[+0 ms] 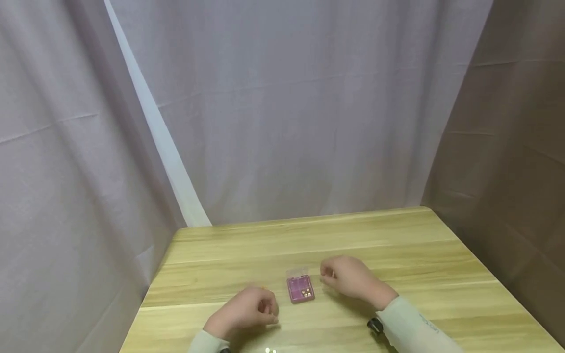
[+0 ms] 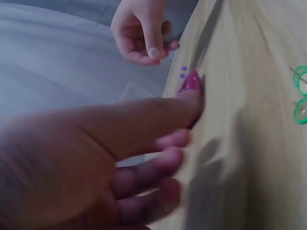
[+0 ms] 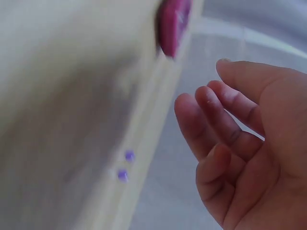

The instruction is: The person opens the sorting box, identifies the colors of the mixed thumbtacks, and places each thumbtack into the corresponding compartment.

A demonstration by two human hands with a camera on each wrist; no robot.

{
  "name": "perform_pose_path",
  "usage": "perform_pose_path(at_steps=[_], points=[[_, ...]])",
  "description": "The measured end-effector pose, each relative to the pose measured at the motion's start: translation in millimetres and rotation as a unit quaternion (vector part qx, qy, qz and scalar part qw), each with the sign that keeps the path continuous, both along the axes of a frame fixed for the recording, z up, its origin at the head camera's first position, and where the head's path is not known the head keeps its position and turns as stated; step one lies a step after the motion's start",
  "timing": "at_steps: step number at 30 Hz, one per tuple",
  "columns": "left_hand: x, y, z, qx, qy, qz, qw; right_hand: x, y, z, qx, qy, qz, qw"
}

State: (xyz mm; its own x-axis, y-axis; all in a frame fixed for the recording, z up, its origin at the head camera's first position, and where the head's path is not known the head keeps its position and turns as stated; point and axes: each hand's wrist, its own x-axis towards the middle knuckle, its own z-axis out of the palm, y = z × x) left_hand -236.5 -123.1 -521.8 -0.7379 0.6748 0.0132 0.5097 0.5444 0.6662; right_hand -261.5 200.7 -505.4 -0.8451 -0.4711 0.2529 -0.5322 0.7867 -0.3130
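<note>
Head view: small pink box lying flat on wooden surface, lid open toward the far side, a few tiny yellowish bits in its near compartments. Left hand resting on surface just left of box, fingers loosely curled, holding nothing visible. Right hand just right of box, fingers loosely bent, empty, not touching box. Hands apart, box between them.

Left wrist view: left hand relaxed, box edge beyond the fingertips, right hand past it; green rings on surface at right edge, unclear what. Right wrist view: right hand open and empty, box blurred at top.

Box likely light, stiff thin plastic, smooth, apt to slide or tip; clear lid probably fragile at hinge. Best taken by the two long sides of the base, kept level so bits stay in.

Grey curtain behind. Small white specks at near edge. Nothing between hands and box.
</note>
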Motion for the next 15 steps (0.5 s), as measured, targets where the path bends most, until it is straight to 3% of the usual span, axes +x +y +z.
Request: perform_pose_path(at_steps=[5,8,11,15], points=[[6.1,-7,8.2,-0.050,0.000,-0.047,0.9976,-2.9,25,16.0,-0.005,0.002,-0.047,0.999],[9.5,-8,7.5,-0.063,-0.019,-0.059,0.9961,-2.4,36,20.7,-0.011,-0.008,-0.064,0.998],[14.0,-7,6.2,-0.070,-0.038,-0.055,0.9953,-1.4,43,22.7,-0.017,-0.015,-0.073,0.997],[20.6,-6,4.8,-0.086,-0.035,-0.036,0.9950,0.6,48,23.3,-0.021,-0.013,-0.077,0.997]])
